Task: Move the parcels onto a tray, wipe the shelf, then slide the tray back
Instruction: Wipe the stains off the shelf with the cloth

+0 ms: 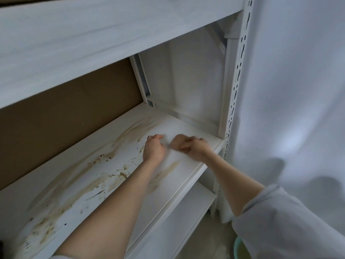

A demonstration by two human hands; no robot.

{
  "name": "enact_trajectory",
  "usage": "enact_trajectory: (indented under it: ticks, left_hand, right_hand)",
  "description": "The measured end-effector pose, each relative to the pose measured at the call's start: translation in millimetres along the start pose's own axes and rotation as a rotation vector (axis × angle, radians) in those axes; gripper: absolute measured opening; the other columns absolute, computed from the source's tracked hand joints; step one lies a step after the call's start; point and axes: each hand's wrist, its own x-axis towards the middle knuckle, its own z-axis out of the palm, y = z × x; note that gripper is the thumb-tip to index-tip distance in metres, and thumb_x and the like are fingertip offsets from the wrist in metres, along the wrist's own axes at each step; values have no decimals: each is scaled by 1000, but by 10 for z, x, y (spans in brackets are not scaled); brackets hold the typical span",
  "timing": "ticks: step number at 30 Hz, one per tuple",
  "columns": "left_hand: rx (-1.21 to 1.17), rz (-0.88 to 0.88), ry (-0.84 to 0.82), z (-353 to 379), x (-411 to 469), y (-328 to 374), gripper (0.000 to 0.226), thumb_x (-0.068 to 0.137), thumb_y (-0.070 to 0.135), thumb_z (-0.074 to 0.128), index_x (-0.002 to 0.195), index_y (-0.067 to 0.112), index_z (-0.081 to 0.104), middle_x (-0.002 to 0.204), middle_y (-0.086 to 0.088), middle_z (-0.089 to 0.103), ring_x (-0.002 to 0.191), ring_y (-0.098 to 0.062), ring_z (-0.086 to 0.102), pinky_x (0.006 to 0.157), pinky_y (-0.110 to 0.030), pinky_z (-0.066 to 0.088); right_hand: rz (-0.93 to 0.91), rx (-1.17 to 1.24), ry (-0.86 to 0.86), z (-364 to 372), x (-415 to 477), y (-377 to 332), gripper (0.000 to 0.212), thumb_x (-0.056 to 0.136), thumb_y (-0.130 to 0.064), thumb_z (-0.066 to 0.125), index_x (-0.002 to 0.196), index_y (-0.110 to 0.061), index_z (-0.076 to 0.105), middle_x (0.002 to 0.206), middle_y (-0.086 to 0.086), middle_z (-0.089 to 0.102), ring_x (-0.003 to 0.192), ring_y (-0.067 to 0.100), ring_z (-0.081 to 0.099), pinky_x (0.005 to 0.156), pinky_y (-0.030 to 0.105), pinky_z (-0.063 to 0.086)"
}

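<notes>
Head view of the wiping stage. Both hands reach in over the right end of the white laminated shelf board (188, 126), which carries no parcels; neither parcels nor tray appear in this view, so the clearing step is judged complete. The left hand (154, 148) and right hand (188, 146) lie close together just above the board, fingers curled inward. Motion blur hides the fingertips, and a pale smear between the hands may be a white wipe being stretched or folded. Whether either hand holds anything cannot be told. Brown streaked stains (104, 176) cover the board's middle and left, not yet wiped off, which suggests work begins at the cleaner right corner. A brown cardboard back panel (65, 118) closes the bay. A white perforated steel upright (240, 71) bounds it on the right. A pale green basin (240, 247) sits on the floor, probably there for rinsing.
</notes>
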Motion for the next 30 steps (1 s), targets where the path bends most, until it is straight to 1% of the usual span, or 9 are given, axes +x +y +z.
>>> enact_trajectory:
  ticks: [4,6,9,13,17,22,25,27,30]
  left_hand:
    - [-26,9,22,52,-37,204,42,97,4,39,136,16,46,143,-7,40,124,-26,50,96,-32,44]
    - [-27,35,10,75,-61,281,43,97,4,38,137,16,45,143,-7,39,124,-25,50,96,-32,44]
    - [-21,67,-11,62,-87,314,43,96,3,39,137,16,45,143,-7,39,124,-26,50,99,-33,43]
    - [17,49,-19,-42,-108,160,43,96,5,42,138,15,44,143,-9,39,123,-27,51,96,-32,44]
    - [31,-2,-11,-168,-118,-89,44,95,7,44,138,14,45,143,-11,39,121,-29,52,97,-35,45]
    - [26,-29,-6,-231,-111,-212,44,94,10,48,138,14,45,141,-12,40,121,-30,52,96,-34,45]
    - [17,-23,4,-200,-112,-150,42,95,11,49,137,14,46,141,-11,42,123,-29,52,99,-34,43]
    - [17,-12,10,-166,-122,-81,41,95,10,47,137,14,46,142,-10,41,124,-27,51,100,-33,42]
    - [21,13,-4,-129,-132,10,42,94,8,47,136,15,48,143,-9,41,126,-26,48,103,-33,41]
  right_hand:
    - [-147,122,-113,124,-236,-257,14,82,-42,70,90,-31,74,128,-3,58,126,14,44,115,29,20]
    - [-137,110,-145,94,-283,-225,21,80,-35,75,97,-23,76,120,-5,60,120,13,50,112,23,26]
    - [-63,105,-110,-11,-286,-27,19,82,-22,73,101,-23,76,107,-5,56,114,21,56,102,29,42]
    - [124,-1,124,-148,-239,326,29,93,-36,55,120,-39,64,130,3,46,125,31,42,104,40,41]
    - [301,-106,202,-149,-118,336,41,96,-19,43,130,-36,57,137,7,32,130,34,29,104,42,39]
    - [120,-74,75,143,-56,-72,43,95,-20,46,136,-31,53,140,7,34,129,33,31,110,38,33]
    - [-74,-138,-71,338,-81,-330,34,97,-43,42,127,-42,59,140,7,42,129,31,33,109,31,25]
    - [-120,-151,-162,376,-108,-416,38,92,-63,38,113,-47,65,131,3,54,125,25,37,107,31,25]
    - [-142,-36,-153,291,-197,-364,19,82,-63,56,81,-51,71,102,0,63,114,20,51,101,28,37]
